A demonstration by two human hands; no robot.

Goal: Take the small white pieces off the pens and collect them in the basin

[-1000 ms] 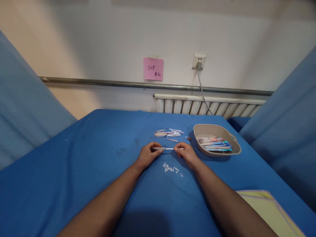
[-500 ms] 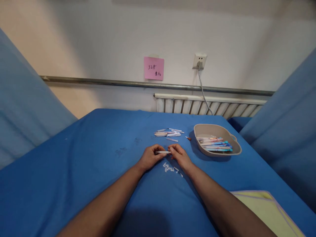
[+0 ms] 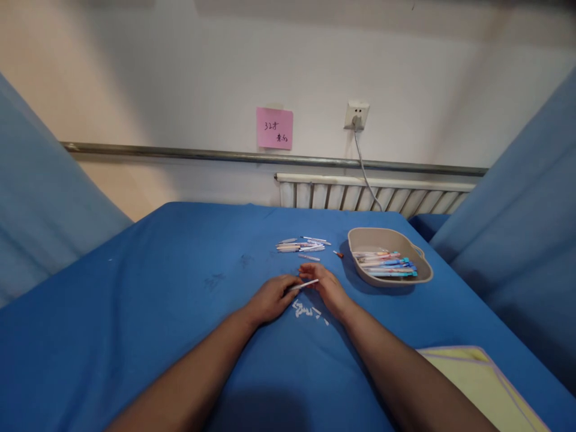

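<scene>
My left hand (image 3: 271,298) grips a thin white pen-like stick (image 3: 308,284) between thumb and fingers, its free end pointing right and slightly up. Close to that end is my right hand (image 3: 330,290), fingers spread and curved behind the stick; it does not appear to grip it. Just below both hands lie several small white pieces (image 3: 302,310) on the blue cloth. Beyond the hands is a loose pile of pens (image 3: 299,246), with a single pen (image 3: 309,257) nearer to me. A small orange-brown piece (image 3: 339,254) lies to their right.
A beige basket (image 3: 375,239) holding several pens (image 3: 389,264) stands at the right on the blue-covered table (image 3: 171,282). A yellow cloth (image 3: 468,375) lies at the front right. Behind are a radiator (image 3: 330,195), a rail and a wall socket; blue curtains hang at both sides.
My right fingers have come off the stick's right end and spread apart. The stick now tilts up to the right in my left hand. The view has shifted slightly.
</scene>
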